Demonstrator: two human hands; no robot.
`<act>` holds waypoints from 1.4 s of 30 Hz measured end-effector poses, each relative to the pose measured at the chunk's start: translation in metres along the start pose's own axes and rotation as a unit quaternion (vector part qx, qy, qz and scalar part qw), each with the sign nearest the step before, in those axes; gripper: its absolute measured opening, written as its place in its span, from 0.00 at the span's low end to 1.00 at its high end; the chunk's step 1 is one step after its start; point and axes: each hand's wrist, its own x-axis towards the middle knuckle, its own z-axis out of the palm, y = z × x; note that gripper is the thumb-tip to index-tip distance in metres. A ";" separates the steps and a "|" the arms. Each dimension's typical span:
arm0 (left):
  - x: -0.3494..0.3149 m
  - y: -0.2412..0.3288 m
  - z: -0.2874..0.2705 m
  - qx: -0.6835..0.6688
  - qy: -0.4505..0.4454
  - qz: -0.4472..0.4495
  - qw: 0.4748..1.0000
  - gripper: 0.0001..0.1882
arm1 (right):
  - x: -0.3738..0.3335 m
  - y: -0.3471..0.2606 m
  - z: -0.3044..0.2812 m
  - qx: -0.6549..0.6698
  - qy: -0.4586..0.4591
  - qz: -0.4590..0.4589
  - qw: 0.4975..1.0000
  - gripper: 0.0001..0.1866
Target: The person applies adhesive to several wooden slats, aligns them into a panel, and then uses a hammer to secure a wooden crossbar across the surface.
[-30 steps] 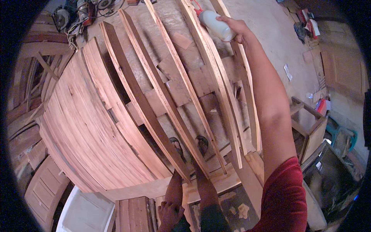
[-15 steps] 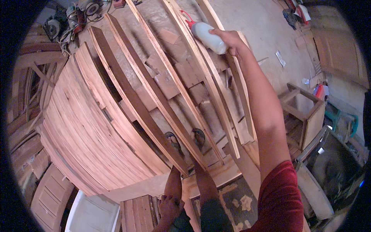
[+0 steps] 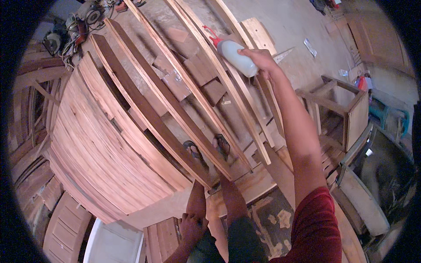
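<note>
My right hand point(image 3: 262, 62) is wrapped round a translucent squeeze bottle point(image 3: 237, 56) with pale contents. Its red nozzle points up and left, over the long wooden strips at the right of the row. The bottle is tilted; I cannot tell whether its tip touches wood. Below it runs a pale wooden strip point(image 3: 251, 125), standing on edge beside several others. Low in the view, my left hand point(image 3: 192, 225) rests on my left leg near the knee, fingers loosely laid, holding nothing visible.
Pale boards point(image 3: 109, 153) lie side by side on the left. Power tools and cords point(image 3: 76, 33) sit at the far left. A wooden frame point(image 3: 351, 127) stands at right, near a dark-panelled object point(image 3: 386, 166). Wood offcuts point(image 3: 199, 68) lie beneath the strips.
The bottle and my right hand have shifted slightly nearer across the strips. The whole view has turned a little, bringing a pale block into sight beyond the hand. My left hand stays on my leg.
</note>
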 end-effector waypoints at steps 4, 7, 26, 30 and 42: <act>0.000 0.004 0.002 -0.005 0.009 0.001 1.000 0.19 | -0.010 0.040 -0.008 0.083 -0.025 -0.001 0.996 0.32; -0.002 0.003 0.000 0.020 -0.012 -0.004 1.000 0.19 | -0.033 0.058 -0.010 0.098 -0.030 -0.001 0.995 0.30; 0.001 -0.006 0.010 0.046 -0.050 0.018 0.998 0.19 | -0.126 0.225 -0.059 0.089 0.002 0.085 0.992 0.24; 0.004 0.001 0.007 0.070 -0.064 0.023 0.995 0.19 | -0.157 0.248 -0.063 0.106 0.022 0.082 0.991 0.24; 0.010 0.005 0.007 0.089 -0.048 0.043 0.994 0.17 | -0.224 0.346 -0.083 0.147 0.037 0.140 0.979 0.25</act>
